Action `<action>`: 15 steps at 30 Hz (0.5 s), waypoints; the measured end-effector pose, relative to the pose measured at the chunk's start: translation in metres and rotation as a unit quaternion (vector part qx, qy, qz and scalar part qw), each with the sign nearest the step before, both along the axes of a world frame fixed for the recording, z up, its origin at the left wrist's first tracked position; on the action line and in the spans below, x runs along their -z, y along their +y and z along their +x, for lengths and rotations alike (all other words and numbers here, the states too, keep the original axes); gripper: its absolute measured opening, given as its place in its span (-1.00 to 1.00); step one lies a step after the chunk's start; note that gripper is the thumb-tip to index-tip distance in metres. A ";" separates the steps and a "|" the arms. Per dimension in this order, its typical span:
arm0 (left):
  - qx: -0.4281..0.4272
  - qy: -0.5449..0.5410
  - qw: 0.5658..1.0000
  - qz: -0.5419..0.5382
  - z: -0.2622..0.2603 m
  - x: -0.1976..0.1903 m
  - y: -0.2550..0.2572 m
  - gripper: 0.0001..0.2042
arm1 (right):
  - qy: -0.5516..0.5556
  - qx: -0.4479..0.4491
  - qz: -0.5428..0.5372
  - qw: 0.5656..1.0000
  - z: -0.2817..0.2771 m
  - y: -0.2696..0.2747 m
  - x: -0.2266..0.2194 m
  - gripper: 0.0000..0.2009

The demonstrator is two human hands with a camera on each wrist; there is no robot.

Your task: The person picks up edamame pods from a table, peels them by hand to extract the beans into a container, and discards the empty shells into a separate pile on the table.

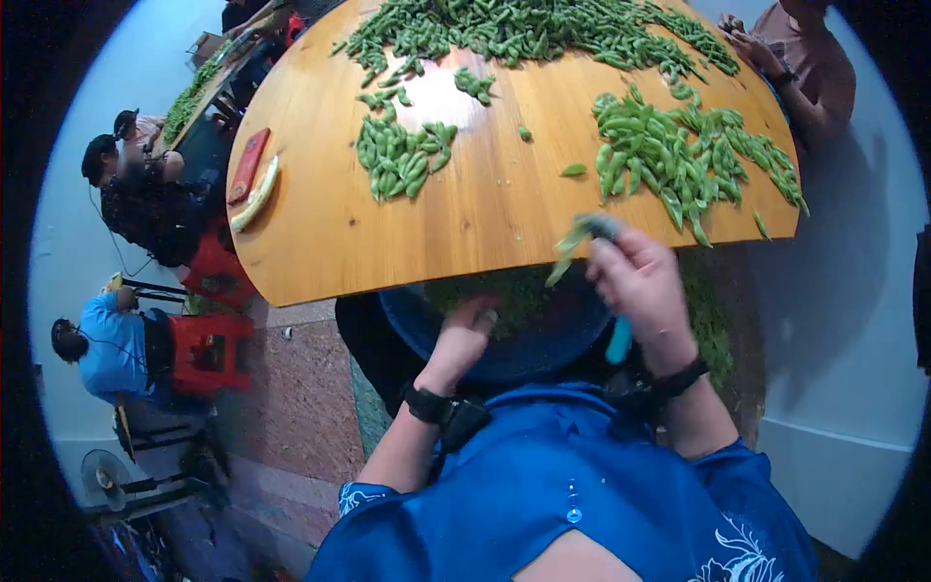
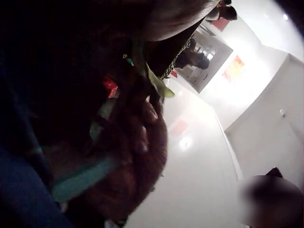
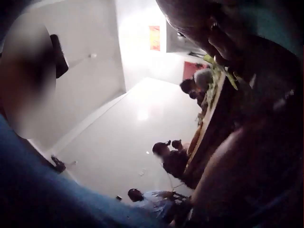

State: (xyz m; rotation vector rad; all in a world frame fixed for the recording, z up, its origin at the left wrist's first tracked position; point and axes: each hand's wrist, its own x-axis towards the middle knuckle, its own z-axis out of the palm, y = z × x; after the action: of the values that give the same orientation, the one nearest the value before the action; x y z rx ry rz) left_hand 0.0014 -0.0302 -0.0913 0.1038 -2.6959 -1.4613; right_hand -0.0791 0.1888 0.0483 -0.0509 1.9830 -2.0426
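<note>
In the head view my right hand (image 1: 645, 291) is raised at the table's front edge, fingers curled, pinching a green pod (image 1: 567, 254). A teal handle (image 1: 619, 339) sticks out below that hand; the dark part near the fingertips is blurred. My left hand (image 1: 461, 339) is lower, over a blue basin (image 1: 407, 330) with green pieces inside; its fingers bend inward and whatever they hold is hidden. The left wrist view is dark, showing curled fingers, the teal handle (image 2: 85, 179) and a pale green pod (image 2: 162, 88). Dark hand shapes and green pieces appear in the right wrist view.
On the wooden table (image 1: 320, 213) lie a large pod heap (image 1: 504, 34), a smaller heap at left (image 1: 398, 155) and another at right (image 1: 669, 155). A red object (image 1: 249, 165) and a curved pale object (image 1: 256, 196) lie at the left edge. People sit left and right.
</note>
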 end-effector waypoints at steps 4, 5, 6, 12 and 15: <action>0.026 0.107 0.966 -0.235 0.008 -0.072 0.000 -0.81 | 0.112 0.086 0.091 0.986 -0.053 0.039 0.003 -0.76; 0.004 0.058 0.991 -0.117 0.005 -0.107 0.009 -0.85 | 0.119 0.093 0.098 0.984 -0.062 0.049 0.011 -0.76; -0.009 0.116 0.985 -0.128 -0.001 -0.125 0.008 -0.88 | 0.126 0.100 0.105 0.981 -0.069 0.054 0.015 -0.76; -0.124 0.108 0.902 -0.400 -0.099 -0.137 -0.053 -0.85 | 0.138 0.079 0.067 0.985 -0.058 0.040 0.016 -0.75; -0.132 0.080 0.909 -0.387 -0.117 -0.135 -0.065 -0.86 | 0.154 0.047 0.096 0.982 -0.047 0.036 0.016 -0.75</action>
State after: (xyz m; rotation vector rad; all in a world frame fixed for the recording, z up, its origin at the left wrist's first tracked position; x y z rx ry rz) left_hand -0.1154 -0.0951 0.0435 0.2653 -2.7558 -0.2579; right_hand -0.1257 0.2247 0.0324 -0.2502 2.4040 -1.9876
